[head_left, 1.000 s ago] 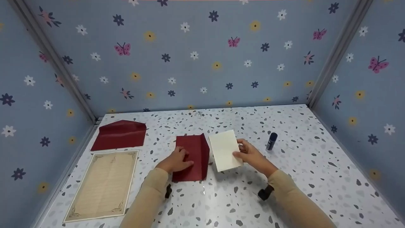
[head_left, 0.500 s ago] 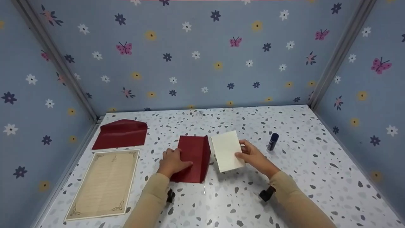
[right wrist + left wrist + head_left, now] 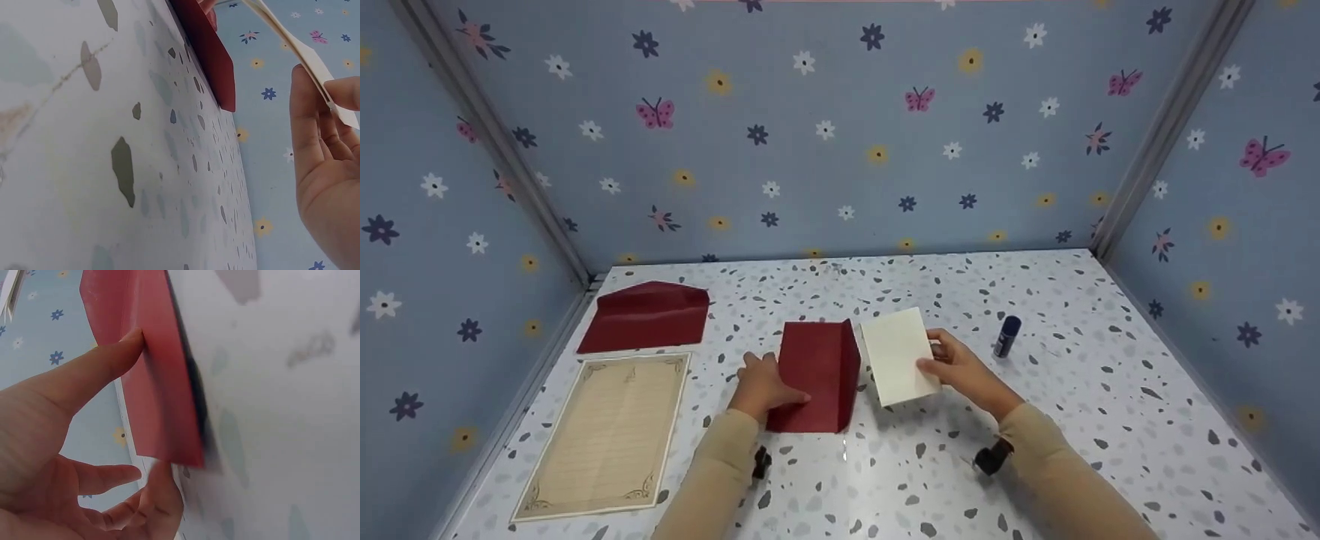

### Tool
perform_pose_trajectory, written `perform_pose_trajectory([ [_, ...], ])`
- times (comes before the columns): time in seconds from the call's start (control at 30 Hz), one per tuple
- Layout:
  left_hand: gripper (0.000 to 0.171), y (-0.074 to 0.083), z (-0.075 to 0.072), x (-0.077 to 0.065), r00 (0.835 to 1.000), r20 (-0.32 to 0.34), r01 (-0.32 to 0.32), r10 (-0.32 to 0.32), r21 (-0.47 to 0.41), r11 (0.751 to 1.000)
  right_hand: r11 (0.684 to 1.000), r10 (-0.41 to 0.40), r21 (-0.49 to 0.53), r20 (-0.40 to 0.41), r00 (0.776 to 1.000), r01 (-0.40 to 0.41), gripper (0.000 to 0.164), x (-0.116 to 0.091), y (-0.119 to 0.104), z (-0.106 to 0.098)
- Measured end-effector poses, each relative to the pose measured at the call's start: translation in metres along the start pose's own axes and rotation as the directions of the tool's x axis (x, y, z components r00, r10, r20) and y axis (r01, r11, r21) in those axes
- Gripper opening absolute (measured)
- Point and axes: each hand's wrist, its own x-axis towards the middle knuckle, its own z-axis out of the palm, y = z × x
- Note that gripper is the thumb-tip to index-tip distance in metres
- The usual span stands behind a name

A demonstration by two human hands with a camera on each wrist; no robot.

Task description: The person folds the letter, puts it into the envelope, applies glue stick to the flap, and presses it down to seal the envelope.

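A red envelope [image 3: 814, 367] lies crosswise mid-table, its flap standing up along the right side. My left hand [image 3: 757, 382] is at its left edge. In the left wrist view the thumb [image 3: 121, 357] presses on the envelope's face, and a blurred fingertip is right at the edge below it. My right hand [image 3: 960, 375] pinches a folded cream sheet of paper [image 3: 898, 356] by its right side, thumb in front and fingers behind, held up just right of the flap. The right wrist view catches the folded paper [image 3: 318, 70] nearly edge-on, with its layers showing.
A second red envelope [image 3: 645, 322] lies with its flap up at the back left. Below it is a tan lined letter sheet [image 3: 604, 439] with an ornate border. A dark blue glue stick [image 3: 1006, 337] is to the right. Patterned blue panels [image 3: 840, 150] enclose the speckled table [image 3: 900, 480].
My left fingers have drawn back from the envelope's face to its left edge, while the thumb stays on it. The right hand and folded paper keep nearly the same position.
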Motion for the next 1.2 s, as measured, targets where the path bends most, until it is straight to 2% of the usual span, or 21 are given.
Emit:
perform_pose_trajectory([
  [0.2,0.11,-0.006,-0.001,0.002,1.0,0.018,-0.018,0.019,-0.042,0.999,1.0,0.001,-0.005,-0.008,1.0,-0.001,0.056,0.0,-0.001,0.002],
  [0.3,0.111,-0.007,-0.001,0.002,0.999,0.038,-0.024,0.026,-0.052,0.998,1.0,-0.008,0.006,-0.003,1.0,0.008,0.056,-0.001,0.0,0.001],
  [0.37,0.106,-0.007,-0.002,0.001,0.998,0.05,-0.03,0.033,-0.078,0.997,1.0,-0.006,0.01,-0.005,1.0,0.006,0.056,-0.001,0.001,0.0],
  [0.57,0.074,-0.008,-0.003,0.0,0.996,0.079,-0.027,0.043,-0.197,0.98,1.0,-0.021,-0.01,-0.025,0.999,0.021,0.052,-0.003,0.003,-0.003],
  [0.83,0.058,-0.012,-0.003,0.006,0.993,0.114,-0.023,0.043,-0.179,0.984,1.0,-0.001,-0.003,-0.053,0.999,0.001,0.048,-0.006,0.0,-0.006],
  [0.97,0.053,-0.011,0.0,0.006,0.989,0.133,-0.022,0.058,-0.257,0.966,1.0,0.007,0.011,-0.058,0.998,-0.006,0.046,-0.007,-0.001,-0.007],
  [1.1,0.051,-0.006,0.003,0.003,0.986,0.133,-0.042,0.099,-0.378,0.925,1.0,0.024,0.013,-0.075,0.997,-0.023,0.044,-0.007,-0.001,-0.007],
  [1.2,0.051,-0.002,0.006,0.0,0.986,0.125,-0.043,0.111,-0.45,0.892,0.999,0.037,0.01,-0.094,0.995,-0.036,0.048,-0.007,-0.001,-0.007],
])
